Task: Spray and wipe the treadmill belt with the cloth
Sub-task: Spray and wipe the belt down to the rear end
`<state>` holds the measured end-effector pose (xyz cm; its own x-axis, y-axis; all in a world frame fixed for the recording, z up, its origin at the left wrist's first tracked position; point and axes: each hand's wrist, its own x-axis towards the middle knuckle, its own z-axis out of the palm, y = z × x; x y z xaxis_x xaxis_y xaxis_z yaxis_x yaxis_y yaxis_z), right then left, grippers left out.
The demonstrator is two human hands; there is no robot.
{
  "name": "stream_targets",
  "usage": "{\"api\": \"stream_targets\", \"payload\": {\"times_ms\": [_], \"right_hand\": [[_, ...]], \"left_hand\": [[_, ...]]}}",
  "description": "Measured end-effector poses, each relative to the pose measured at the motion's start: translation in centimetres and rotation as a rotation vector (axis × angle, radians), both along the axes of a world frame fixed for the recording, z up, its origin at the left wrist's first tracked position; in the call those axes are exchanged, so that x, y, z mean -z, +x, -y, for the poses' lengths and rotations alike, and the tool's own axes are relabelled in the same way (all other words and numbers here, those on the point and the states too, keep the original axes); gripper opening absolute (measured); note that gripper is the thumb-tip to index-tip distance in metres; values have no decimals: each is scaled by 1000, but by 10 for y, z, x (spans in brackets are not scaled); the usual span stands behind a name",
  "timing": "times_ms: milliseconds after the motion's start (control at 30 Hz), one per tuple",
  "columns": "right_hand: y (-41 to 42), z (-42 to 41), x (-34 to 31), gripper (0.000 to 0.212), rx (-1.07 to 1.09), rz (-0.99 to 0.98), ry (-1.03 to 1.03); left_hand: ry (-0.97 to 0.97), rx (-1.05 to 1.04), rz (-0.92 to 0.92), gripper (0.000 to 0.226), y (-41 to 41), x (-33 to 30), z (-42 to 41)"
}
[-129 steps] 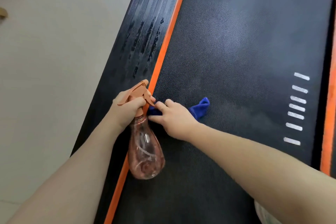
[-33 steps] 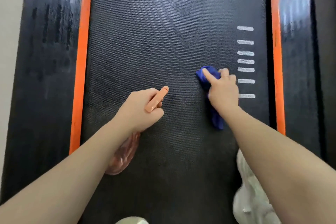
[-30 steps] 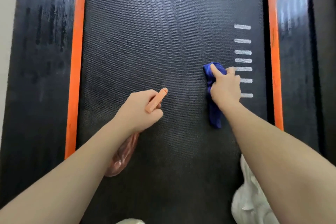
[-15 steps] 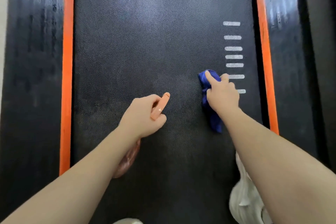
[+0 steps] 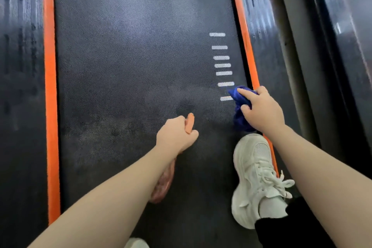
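The right hand [image 5: 261,110] gripped the cloth [image 5: 239,104] at right; the left hand [image 5: 176,134] held the bottle [image 5: 163,183]. The shoe [image 5: 254,179] might slip on the wet belt [image 5: 130,56].

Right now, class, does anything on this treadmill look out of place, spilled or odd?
Yes: a white shoe stands on the treadmill belt just behind the blue cloth that the right hand wipes with. The left hand grips the spray bottle. Dark patches mottle the belt ahead of it.
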<state>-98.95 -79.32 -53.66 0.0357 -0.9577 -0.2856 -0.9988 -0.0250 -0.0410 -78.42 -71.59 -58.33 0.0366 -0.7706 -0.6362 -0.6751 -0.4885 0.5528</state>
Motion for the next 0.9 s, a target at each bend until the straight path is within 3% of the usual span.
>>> {"api": "stream_targets", "payload": {"times_ms": [133,200,367,500,633,800,900], "right_hand": [[-8,-15,-14,49,10,34,-9],[-12,-23,-23,48,-24,22,12],[7,-27,-10,53,-133,8,178],[57,-19,20,52,-105,190,75],[72,-9,51,50,-20,216,-18],[60,28,76,45,99,222,2],[80,13,93,54,-42,228,-17]], "left_hand": [[-16,-180,24,32,6,0,-3],[-51,-308,60,25,24,2,0],[-96,-208,60,18,53,-2,-1],[-165,-268,13,25,68,-14,-1],[-309,-253,-33,12,69,-27,-7],[-438,-326,-72,34,65,-33,-4],[-448,-439,43,37,65,-30,3]]}}
